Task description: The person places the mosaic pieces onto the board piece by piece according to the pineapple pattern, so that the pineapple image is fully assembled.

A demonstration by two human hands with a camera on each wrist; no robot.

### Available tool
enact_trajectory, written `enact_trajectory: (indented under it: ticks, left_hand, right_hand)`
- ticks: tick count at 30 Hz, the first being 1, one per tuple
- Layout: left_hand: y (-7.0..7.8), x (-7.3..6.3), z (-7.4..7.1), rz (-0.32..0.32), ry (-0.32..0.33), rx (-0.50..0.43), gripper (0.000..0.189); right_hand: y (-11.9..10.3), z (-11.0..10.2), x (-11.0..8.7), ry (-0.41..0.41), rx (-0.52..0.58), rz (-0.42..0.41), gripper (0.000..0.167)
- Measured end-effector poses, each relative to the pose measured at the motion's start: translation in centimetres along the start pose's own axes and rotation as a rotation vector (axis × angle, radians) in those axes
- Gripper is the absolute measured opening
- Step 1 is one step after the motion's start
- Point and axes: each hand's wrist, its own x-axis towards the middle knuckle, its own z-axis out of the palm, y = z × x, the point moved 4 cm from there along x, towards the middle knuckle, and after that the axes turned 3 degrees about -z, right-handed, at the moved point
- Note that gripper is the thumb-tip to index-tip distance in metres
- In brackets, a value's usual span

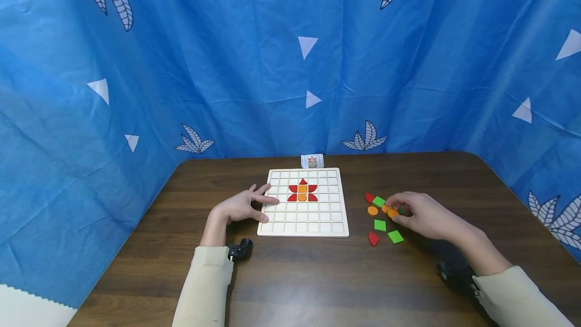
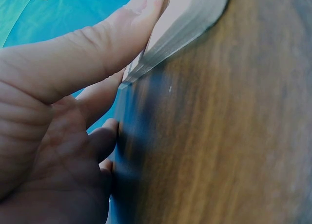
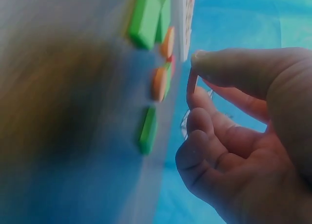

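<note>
A: What is each hand doing?

B: The person's left hand (image 1: 238,207) is relaxed, fingers spread, resting on the left edge of a flat white square board marked with a grid (image 1: 317,219). The right hand (image 1: 422,213) pinches a small flat orange piece (image 1: 393,213) between thumb and fingertip, just above the loose pieces.

A: Where is the board, and what is on it?

B: It lies flat on a dark brown wood-grain desk (image 1: 290,281), between the two hands. Near its upper middle, a red triangle (image 1: 303,181) sits above an orange square (image 1: 302,189), with an orange disc (image 1: 302,198) below that. Red curved-edged pieces (image 1: 312,198) flank the square and the disc, two on each side.

A: And the loose pieces?

B: They are scattered to the right of the board, near the right hand: green four-sided tiles (image 1: 380,225), orange rounds (image 1: 372,211) and red pieces (image 1: 373,238). Some are partly hidden by the hand.

A: Anything behind?

B: A small printed card (image 1: 312,161) at the board's far edge, then a blue cloth (image 1: 254,64) with white triangles and leaf prints.
</note>
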Motion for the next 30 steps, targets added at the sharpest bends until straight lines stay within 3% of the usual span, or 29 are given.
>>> enact_trajectory:
  ticks: [15, 30]
  left_hand:
    - [0.0, 0.0, -0.3, 0.003, 0.006, 0.014, 0.055]
    - [0.0, 0.1, 0.1, -0.010, -0.009, 0.014, 0.054]
  right_hand:
    - [-4.7, 1.3, 5.3, -0.005, 0.061, -0.032, 0.028]
    - [-10.1, 4.7, 10.4, -0.064, 0.139, -0.059, 0.031]
